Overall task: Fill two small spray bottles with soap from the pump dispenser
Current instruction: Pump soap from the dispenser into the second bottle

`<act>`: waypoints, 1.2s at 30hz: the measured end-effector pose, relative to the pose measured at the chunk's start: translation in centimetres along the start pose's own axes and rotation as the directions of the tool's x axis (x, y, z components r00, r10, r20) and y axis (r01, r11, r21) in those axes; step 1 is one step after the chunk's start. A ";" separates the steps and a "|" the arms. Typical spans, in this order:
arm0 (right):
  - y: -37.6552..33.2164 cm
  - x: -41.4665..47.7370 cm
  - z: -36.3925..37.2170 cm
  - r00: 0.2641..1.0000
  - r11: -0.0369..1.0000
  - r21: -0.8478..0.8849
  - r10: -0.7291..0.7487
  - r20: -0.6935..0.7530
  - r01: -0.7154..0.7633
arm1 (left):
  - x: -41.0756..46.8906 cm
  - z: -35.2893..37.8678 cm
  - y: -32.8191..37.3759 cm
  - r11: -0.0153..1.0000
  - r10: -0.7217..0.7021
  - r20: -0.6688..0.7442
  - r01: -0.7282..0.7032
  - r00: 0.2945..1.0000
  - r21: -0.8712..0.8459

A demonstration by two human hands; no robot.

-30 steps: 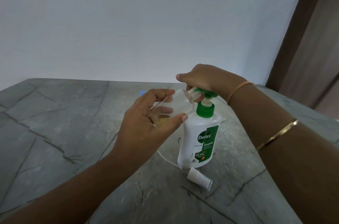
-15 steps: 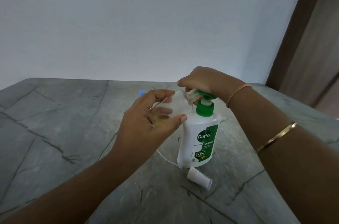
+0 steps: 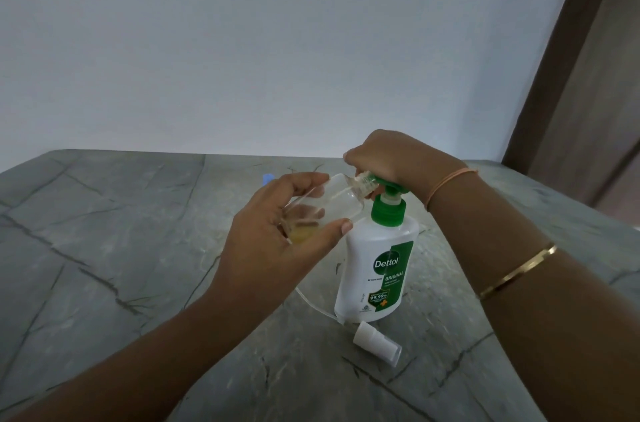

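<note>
- Holding the spray bottle (image 3: 332, 200) in our L hand (image 3: 273, 248), we have it tilted: neck up and to the R, base low and to the L, clear of the table (image 3: 104, 231).
- L-hand grip: thumb along the near side, fingers curled round the far side, clamped on the bottle's clear body.
- Bottle mouth sits at the spout of the pump dispenser (image 3: 377, 266). The two appear to touch, but the exact fit is partly hidden.
- Yellowish soap (image 3: 304, 234) pools in the bottle's low end. The rest of the bottle is clear.
- R hand (image 3: 391, 158) sits on top of the green pump head (image 3: 384, 184), knuckles up, fingers curled down over it and closed on it.
- Dispenser spec: white body, green collar, green/white "Dettol Original" label. It stands upright on the table, just R of our L hand.
- Spray cap (image 3: 377, 342), white w/ a clear cover, lies on its side on the table just in front of the dispenser base.
- Thin clear tube (image 3: 311, 304) curves along the table from beside the dispenser base to under our L wrist. Both ends are hidden.
- Table surface: grey stone look w/ dark veins.
- R arm carries a thin orange band (image 3: 450, 181) at the wrist and a gold bangle (image 3: 516, 274) on the forearm.
- Small blue item (image 3: 267, 177) lies beyond our L hand, mostly hidden. We cannot ID it.
</note>
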State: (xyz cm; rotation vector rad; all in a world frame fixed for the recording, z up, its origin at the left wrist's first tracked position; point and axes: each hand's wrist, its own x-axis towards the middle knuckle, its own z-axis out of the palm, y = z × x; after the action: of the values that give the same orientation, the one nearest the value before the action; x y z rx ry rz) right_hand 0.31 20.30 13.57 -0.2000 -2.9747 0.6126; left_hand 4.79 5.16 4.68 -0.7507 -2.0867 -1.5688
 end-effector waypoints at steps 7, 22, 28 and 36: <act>0.0 0.0 0.2 1.000 1.000 0.017 0.009 0.028 -0.009 | -0.1 0.0 -0.1 1.000 0.006 -0.004 -0.005 1.000 0.006; 0.5 1.2 -0.2 0.994 0.997 -0.065 -0.056 -0.095 0.050 | 0.2 0.1 0.0 0.999 0.017 -0.018 -0.017 1.000 0.030; 0.8 0.7 0.2 1.000 1.000 -0.011 0.001 0.004 -0.001 | 0.1 0.3 0.0 0.999 0.017 -0.009 -0.016 1.000 0.028; 0.7 0.5 0.4 0.999 1.000 0.027 -0.011 -0.036 0.012 | 0.0 0.2 -0.1 0.999 0.017 -0.002 -0.017 1.000 0.028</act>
State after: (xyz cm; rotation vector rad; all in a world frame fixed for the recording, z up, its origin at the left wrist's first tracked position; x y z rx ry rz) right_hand -0.10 20.89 12.96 -0.1898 -2.9296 0.6407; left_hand 4.68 5.36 4.54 -0.7539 -2.0907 -1.5280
